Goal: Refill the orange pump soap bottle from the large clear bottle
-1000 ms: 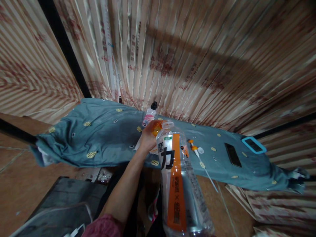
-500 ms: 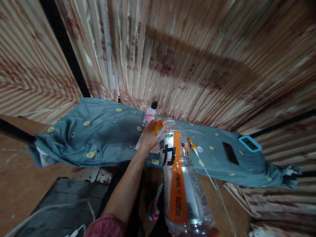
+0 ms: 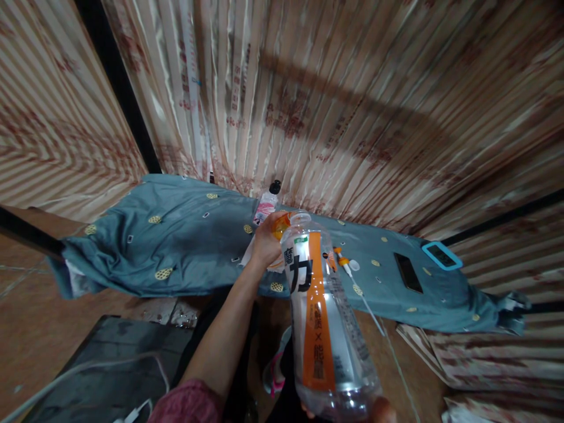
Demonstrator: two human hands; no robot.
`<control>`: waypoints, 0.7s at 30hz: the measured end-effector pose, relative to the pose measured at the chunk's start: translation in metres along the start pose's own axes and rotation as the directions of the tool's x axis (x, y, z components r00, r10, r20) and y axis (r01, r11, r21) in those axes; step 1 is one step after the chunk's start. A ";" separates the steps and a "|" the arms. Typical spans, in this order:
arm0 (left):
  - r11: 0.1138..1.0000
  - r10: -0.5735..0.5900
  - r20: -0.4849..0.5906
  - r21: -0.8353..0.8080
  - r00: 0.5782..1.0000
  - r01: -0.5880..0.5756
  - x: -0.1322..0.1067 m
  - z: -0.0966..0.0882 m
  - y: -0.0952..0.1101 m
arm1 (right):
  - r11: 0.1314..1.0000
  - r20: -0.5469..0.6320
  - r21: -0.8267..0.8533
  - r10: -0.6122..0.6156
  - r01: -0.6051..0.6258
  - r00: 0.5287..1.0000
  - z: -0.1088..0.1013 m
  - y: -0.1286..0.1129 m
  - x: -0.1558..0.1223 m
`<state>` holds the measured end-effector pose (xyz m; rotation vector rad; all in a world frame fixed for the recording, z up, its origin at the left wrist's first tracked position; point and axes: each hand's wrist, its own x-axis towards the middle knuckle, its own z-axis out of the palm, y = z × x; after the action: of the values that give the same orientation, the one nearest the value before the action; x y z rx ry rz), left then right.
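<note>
Orange-labelled bottle (image 3: 318,311) aslant, neck (image 3: 304,226) forward-left

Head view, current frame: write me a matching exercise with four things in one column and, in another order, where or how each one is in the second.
1. Large clear bottle
2. Amber container
3. Dark flat slab
4. Pump dispenser

A. Lying just left of the blue-framed device
B. Tilted, with the right hand at its base
C. Lying with its thin tube reaching past the near edge of the cloth
D. In the left hand, next to the other's mouth

Pairs: 1-B, 2-D, 3-A, 4-C
</note>
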<state>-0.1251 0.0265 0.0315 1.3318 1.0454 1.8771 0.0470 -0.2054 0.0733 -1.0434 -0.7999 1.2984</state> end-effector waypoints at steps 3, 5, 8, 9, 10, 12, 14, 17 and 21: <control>1.000 -0.008 0.004 0.018 1.000 0.008 0.000 -0.001 0.001 | 0.999 -0.011 -0.005 0.039 -0.039 0.999 0.001 -0.001 0.003; 0.999 -0.010 0.007 0.031 1.000 0.010 0.000 -0.002 0.001 | 0.999 -0.009 -0.008 0.053 -0.053 0.999 0.003 -0.002 0.005; 0.999 -0.016 0.006 0.045 1.000 0.016 0.000 -0.002 0.000 | 0.999 0.005 -0.013 0.053 -0.053 0.999 0.006 -0.003 0.005; 0.999 -0.016 0.003 0.048 1.000 0.016 0.000 -0.003 0.000 | 0.999 0.011 -0.015 0.048 -0.048 0.999 0.006 -0.004 0.004; 0.999 -0.015 0.002 0.051 1.000 0.015 0.000 -0.003 0.000 | 0.999 0.018 -0.017 0.039 -0.039 0.999 0.007 -0.004 0.004; 0.998 -0.005 0.010 0.056 1.000 0.004 0.000 -0.003 0.001 | 1.000 0.033 -0.022 0.019 -0.018 0.999 0.008 -0.005 0.003; 0.998 0.007 0.021 0.063 1.000 -0.009 -0.001 -0.003 0.003 | 1.000 0.044 -0.031 0.007 -0.005 0.999 0.010 -0.005 0.002; 0.996 0.027 0.023 0.086 0.999 -0.029 -0.001 -0.003 0.002 | 0.999 0.053 -0.051 0.010 -0.007 0.999 0.013 -0.006 0.003; 0.991 0.060 0.028 0.115 0.998 -0.063 -0.001 -0.002 -0.001 | 0.997 0.058 -0.079 0.020 -0.015 0.998 0.014 -0.007 0.005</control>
<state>-0.1272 0.0256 0.0303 1.4649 1.1270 1.8645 0.0370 -0.1982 0.0848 -1.0805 -0.8937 1.3263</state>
